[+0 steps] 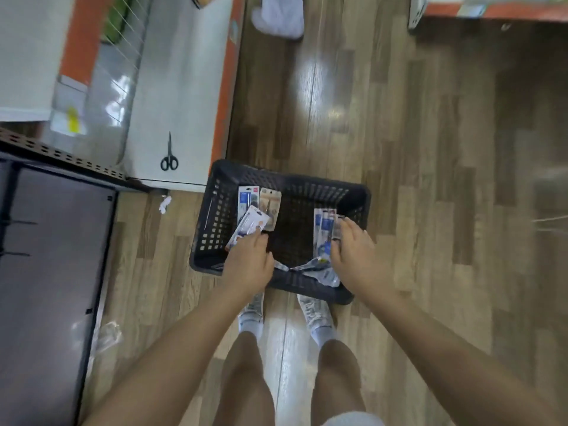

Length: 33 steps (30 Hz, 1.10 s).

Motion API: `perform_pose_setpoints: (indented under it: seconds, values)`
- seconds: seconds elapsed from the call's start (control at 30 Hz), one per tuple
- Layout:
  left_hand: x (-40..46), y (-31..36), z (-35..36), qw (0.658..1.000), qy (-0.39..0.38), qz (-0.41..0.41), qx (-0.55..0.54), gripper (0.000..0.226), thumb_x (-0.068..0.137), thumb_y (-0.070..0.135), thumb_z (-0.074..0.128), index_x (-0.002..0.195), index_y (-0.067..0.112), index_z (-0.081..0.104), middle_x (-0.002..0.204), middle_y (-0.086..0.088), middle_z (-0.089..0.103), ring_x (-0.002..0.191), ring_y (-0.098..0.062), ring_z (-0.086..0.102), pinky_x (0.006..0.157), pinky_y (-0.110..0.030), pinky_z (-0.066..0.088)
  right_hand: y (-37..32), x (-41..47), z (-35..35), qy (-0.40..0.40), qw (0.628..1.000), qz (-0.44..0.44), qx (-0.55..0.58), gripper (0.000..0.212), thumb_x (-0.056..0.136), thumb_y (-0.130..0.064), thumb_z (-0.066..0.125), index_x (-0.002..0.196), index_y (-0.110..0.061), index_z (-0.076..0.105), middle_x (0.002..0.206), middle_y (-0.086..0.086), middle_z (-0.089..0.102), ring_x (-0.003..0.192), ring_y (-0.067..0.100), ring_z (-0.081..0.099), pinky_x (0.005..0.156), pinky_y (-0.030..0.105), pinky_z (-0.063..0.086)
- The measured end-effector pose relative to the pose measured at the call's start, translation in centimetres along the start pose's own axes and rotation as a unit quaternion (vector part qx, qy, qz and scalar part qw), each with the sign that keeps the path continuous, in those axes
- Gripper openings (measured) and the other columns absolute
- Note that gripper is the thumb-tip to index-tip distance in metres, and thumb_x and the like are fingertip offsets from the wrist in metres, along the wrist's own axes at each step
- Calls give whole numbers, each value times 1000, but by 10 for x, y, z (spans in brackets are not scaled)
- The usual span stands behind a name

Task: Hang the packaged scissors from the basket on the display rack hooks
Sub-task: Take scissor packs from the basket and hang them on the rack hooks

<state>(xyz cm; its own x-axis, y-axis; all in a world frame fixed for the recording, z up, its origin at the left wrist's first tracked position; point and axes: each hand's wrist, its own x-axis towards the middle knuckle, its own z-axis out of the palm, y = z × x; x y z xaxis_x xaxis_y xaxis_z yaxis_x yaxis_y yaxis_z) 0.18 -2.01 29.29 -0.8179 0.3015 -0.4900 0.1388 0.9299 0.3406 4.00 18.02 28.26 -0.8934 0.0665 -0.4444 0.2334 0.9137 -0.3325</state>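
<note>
A black plastic basket [215, 216] stands on the wooden floor just ahead of my feet. Several packaged scissors lie inside it. My left hand [249, 262] holds a white-carded scissors pack [246, 226] over the basket's left side. Two more packs [259, 201] lean against the back left wall. My right hand [356, 256] grips a small stack of blue-carded packs [324, 232] on the right side. Another clear pack [319, 272] lies at the front, between my hands. No rack hooks are visible.
A loose pair of black scissors [169, 156] lies on the low white shelf [175, 103] to the left. A dark perforated shelf unit [55, 256] fills the lower left. Crumpled paper [165, 204] and a white bag [278, 16] lie on the floor.
</note>
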Motion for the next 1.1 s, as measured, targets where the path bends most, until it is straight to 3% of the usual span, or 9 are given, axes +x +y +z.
perform_pose_setpoints:
  seconds: [0.13, 0.27, 0.43, 0.57, 0.63, 0.73, 0.87, 1.1]
  values:
    - [42, -48, 58, 997, -46, 40, 39, 25, 93, 18, 45, 112, 6, 54, 112, -9, 56, 105, -25, 52, 86, -32, 39, 23, 34, 71, 10, 992, 66, 104, 44, 97, -12, 43, 139, -3, 41, 141, 11, 45, 131, 24, 41, 109, 33, 32]
    - [75, -91, 110, 996, -75, 33, 43, 33, 94, 21, 45, 124, 8, 48, 123, -7, 52, 112, -21, 48, 91, -31, 39, 31, 66, 142, 22, 982, 112, 152, 45, 95, -7, 46, 138, 0, 40, 140, 14, 45, 129, 28, 43, 107, 31, 32]
    - [124, -146, 179, 993, -91, 43, 55, 37, 92, 18, 48, 126, 3, 48, 128, -12, 50, 119, -25, 46, 98, -33, 36, 29, 124, 240, 15, 980, 97, 173, 45, 95, -10, 45, 139, -2, 38, 139, 14, 44, 128, 28, 43, 106, 37, 35]
    - [178, -191, 241, 992, -96, 18, 76, 42, 93, 23, 49, 130, 3, 44, 135, -14, 43, 123, -27, 43, 98, -34, 38, 28, 173, 307, 27, 981, 88, 171, 49, 97, -16, 43, 143, -5, 32, 147, 11, 36, 135, 23, 35, 110, 34, 30]
    - [203, -213, 268, 994, -75, 4, 82, 52, 93, 27, 50, 137, 4, 36, 145, -13, 34, 130, -26, 36, 104, -31, 32, 31, 204, 334, 29, 984, 67, 165, 49, 98, -18, 42, 145, -7, 30, 149, 11, 34, 135, 23, 34, 110, 32, 29]
    - [232, -248, 300, 996, -43, -25, 69, 70, 88, 38, 58, 142, 6, 26, 151, -12, 22, 135, -26, 27, 108, -32, 28, 28, 248, 360, 56, 967, 92, 232, 49, 98, -19, 43, 144, -9, 30, 147, 9, 35, 132, 22, 36, 104, 29, 31]
    - [270, -286, 319, 997, 6, -74, 10, 81, 77, 45, 71, 137, 6, 32, 138, -13, 34, 126, -27, 35, 103, -35, 35, 23, 308, 381, 96, 943, 89, 305, 41, 94, -13, 46, 134, -9, 43, 135, 9, 47, 121, 20, 44, 81, 15, 30]
    - [296, -304, 320, 992, 2, -122, -26, 95, 61, 56, 79, 136, 16, 35, 133, -9, 33, 121, -25, 39, 101, -36, 39, 33, 362, 395, 71, 959, 94, 256, 31, 91, -24, 48, 119, -11, 50, 120, 8, 54, 98, 23, 52, 72, 28, 38]
